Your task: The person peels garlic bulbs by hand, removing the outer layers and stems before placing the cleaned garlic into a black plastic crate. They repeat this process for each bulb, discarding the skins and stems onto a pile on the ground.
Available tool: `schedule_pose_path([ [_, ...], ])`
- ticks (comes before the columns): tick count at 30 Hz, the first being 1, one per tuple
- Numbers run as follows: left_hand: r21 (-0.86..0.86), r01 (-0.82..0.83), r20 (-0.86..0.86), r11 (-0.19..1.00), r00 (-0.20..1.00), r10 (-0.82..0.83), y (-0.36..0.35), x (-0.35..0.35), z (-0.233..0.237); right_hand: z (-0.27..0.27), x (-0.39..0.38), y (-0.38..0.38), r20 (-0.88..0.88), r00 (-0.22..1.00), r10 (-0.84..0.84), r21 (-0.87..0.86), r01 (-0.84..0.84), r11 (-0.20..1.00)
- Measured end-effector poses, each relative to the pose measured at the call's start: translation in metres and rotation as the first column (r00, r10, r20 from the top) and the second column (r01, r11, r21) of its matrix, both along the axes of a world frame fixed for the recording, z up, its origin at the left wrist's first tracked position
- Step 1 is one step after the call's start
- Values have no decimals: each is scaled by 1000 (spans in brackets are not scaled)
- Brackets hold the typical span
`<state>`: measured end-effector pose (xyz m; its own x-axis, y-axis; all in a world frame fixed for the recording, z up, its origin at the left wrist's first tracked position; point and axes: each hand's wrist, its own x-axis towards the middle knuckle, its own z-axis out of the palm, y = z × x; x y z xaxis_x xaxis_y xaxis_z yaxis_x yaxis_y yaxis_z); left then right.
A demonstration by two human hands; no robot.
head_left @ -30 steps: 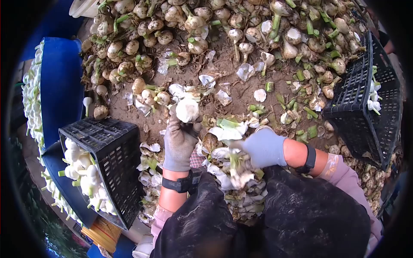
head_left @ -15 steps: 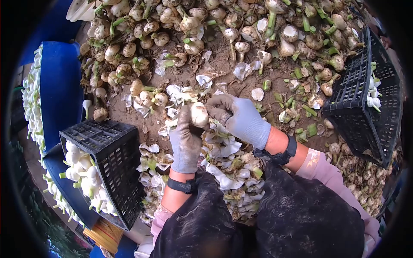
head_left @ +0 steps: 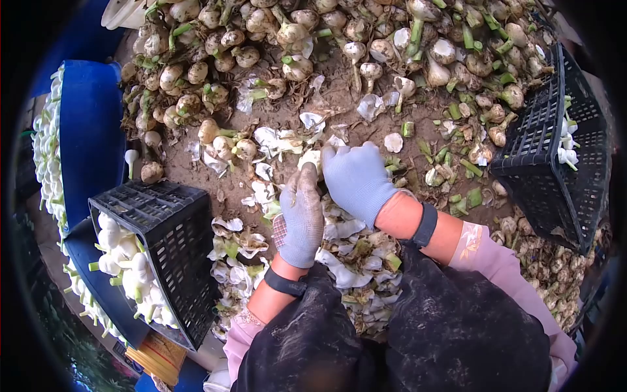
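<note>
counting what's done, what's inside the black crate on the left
Peeled white garlic bulbs with green stem stubs, piled at the open side of the black crate. Its mesh wall covers the rest; the pile's depth cannot be seen.

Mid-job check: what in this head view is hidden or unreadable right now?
Garlic bulb: head view, nearly all covered by the left hand and right hand; peel state unreadable.
Right crate: head view, contents mostly behind its wall and the dark lens edge.
</note>
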<state>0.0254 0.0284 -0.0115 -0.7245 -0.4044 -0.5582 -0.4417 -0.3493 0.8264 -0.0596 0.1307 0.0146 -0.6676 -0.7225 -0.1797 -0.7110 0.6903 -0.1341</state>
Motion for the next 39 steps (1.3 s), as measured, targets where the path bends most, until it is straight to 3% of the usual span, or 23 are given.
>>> schedule_pose_path([
  [3, 51, 38, 36, 998, 999, -40, -2, 5, -4, -9, -14, 2, 18, 1000, -12, -114, 14, 993],
  [5, 35, 46, -5, 998, 999, -46, -6, 1, 14, -11, -34, 13, 174, 985, -25, -123, 47, 991],
  [7, 375, -158, -63, 913, 979, 195, -6, -6, 23, -23, -48, 31, 312, 898, -309, -189, 377, 907],
  [10, 300, -142, -77, 943, 982, 172, -10, -1, 16, -20, -44, 43, 524, 807, -271, -393, 512, 764],
  [13, 106, -17, -2, 994, 1000, 17, -6, -3, 21, -6, -12, 36, 312, 942, -124, -329, 229, 916],
  [16, 116, 55, -5, 992, 998, -55, -5, -5, 31, -6, -19, 32, 264, 959, -105, -274, 179, 945],
  [18, -330, 302, -136, 894, 922, -362, -11, 3, 32, -10, -37, 35, 282, 929, -239, -313, 325, 892],
  [19, -324, 306, -138, 895, 921, -365, -12, 7, 33, -13, -50, 42, 296, 882, -368, -337, 457, 823],
  [21, 22, 127, -42, 992, 991, -126, -16, 7, 34, -14, -63, 55, 324, 824, -464, -226, 544, 808],
  [23, -38, 97, 42, 995, 995, -95, -12, -5, 45, 14, -48, 59, 466, 797, -384, -72, 467, 881],
  [25, -43, 332, -7, 942, 943, -332, -14, 2, 27, 11, -10, 60, 615, 787, -44, -393, 355, 848],
  [27, 0, 446, -20, 895, 895, -446, -7, -2, 36, 21, -21, 77, 667, 729, 151, -479, 265, 837],
  [28, 243, 371, -178, 896, 925, -335, -2, -15, 48, 28, -30, 90, 845, 533, 33, -335, 481, 810],
  [29, 406, 299, -246, 863, 946, -212, -5, -16, 50, 37, -37, 111, 884, 467, 9, -351, 651, 673],
  [30, 298, 296, -191, 908, 950, -248, -10, -18, 48, 60, -50, 136, 955, 281, 98, -293, 828, 479],
  [31, 187, 291, -133, 938, 954, -270, -15, -20, 44, 82, -53, 168, 928, 350, 128, -372, 870, 324],
  [32, 102, 270, -67, 957, 962, -264, -16, -19, 37, 91, -53, 191, 827, 319, 463, -375, 926, 31],
  [33, 43, 242, -33, 969, 970, -241, -13, -16, 27, 96, -60, 214, 611, 345, 712, -411, 907, -87],
  [34, 79, 263, -22, 962, 965, -262, -10, -11, 19, 98, -55, 223, 427, 428, 797, -475, 856, -205],
  [35, 112, 287, -14, 951, 958, -287, -8, -8, 15, 109, -47, 232, 494, 490, 718, -438, 854, -281],
  [37, 131, 336, 52, 933, 937, -345, 4, -9, 22, 76, -42, 256, 764, 432, 479, -429, 895, -124],
  [38, 120, 344, 42, 931, 935, -351, 4, -8, 20, 62, -41, 253, 832, 551, -65, -537, 830, 153],
  [39, 119, 361, 23, 925, 930, -366, 5, -10, 16, 44, -42, 245, 548, 613, -568, -444, 789, 424],
])
